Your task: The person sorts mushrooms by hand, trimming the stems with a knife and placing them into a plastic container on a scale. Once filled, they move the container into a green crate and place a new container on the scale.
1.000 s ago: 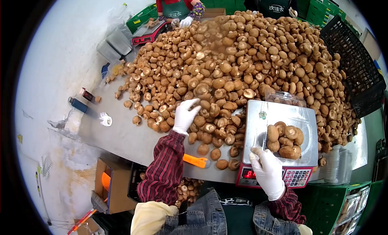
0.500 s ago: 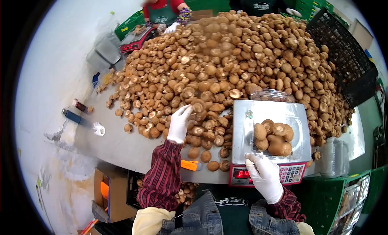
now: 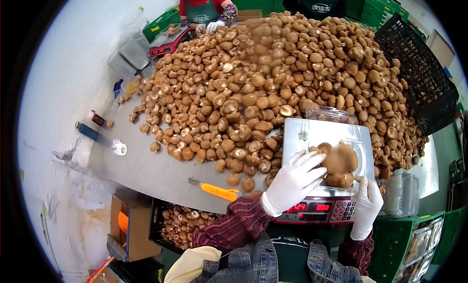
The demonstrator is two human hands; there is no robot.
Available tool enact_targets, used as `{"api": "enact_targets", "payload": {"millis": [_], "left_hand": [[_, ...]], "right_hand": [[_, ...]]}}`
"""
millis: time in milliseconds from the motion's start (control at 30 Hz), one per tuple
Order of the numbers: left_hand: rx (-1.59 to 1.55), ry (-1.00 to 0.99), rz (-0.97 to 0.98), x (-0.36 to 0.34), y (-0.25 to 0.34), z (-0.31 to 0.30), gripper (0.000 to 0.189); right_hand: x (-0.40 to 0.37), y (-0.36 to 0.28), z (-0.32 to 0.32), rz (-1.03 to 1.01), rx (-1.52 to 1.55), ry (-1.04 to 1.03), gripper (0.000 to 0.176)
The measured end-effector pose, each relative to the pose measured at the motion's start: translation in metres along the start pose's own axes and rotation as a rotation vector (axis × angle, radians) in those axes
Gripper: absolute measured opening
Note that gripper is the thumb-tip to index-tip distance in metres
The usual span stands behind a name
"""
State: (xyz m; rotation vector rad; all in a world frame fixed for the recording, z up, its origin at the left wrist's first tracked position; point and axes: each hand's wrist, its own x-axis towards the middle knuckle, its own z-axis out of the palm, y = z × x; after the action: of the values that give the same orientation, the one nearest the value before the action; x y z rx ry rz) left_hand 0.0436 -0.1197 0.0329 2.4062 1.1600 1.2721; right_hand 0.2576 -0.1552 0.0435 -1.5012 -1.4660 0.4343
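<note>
Brown mushrooms (image 3: 340,179) lie in a clear plastic tray on the silver plate of a red scale (image 3: 294,137). My left hand (image 3: 295,180), in a white glove, lies over the tray's left side, its fingers stretched out onto the mushrooms there. At the tray's right front corner is my right hand (image 3: 367,205), also gloved, with thumb and fingers pinched together; what they hold, if anything, is too small to tell. The scale's red digits show in front of the tray. A large mushroom pile (image 3: 234,88) rises behind the scale.
An orange-handled knife (image 3: 219,191) lies left of the scale. Stacked clear trays (image 3: 402,191) stand at its right. A black crate (image 3: 414,68) leans at the back right. Two co-workers stand behind the pile, one beside another red scale (image 3: 170,42). Below the table edge sits a mushroom crate (image 3: 183,227).
My left hand has moved right, from the pile to the tray. My right hand has shifted right along the tray's front. The orange knife is now uncovered.
</note>
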Motion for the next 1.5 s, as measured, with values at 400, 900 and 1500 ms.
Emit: {"api": "enact_targets", "payload": {"millis": [400,900,1500], "left_hand": [[-0.073,0.194,-0.704,-0.098,-0.118,-0.064,0.034],[-0.14,0.324,-0.972,-0.15,-0.064,-0.118,0.013],[-1.397,0.446,-1.118,-0.144,-0.067,-0.094,0.047]], "right_hand": [[-0.007,-0.001,0.005,-0.039,0.029,-0.058,0.009],[-0.014,-0.016,0.011,0.008,0.077,-0.106,0.013],[-0.027,-0.026,0.015,-0.071,0.057,-0.178,0.012]]}}
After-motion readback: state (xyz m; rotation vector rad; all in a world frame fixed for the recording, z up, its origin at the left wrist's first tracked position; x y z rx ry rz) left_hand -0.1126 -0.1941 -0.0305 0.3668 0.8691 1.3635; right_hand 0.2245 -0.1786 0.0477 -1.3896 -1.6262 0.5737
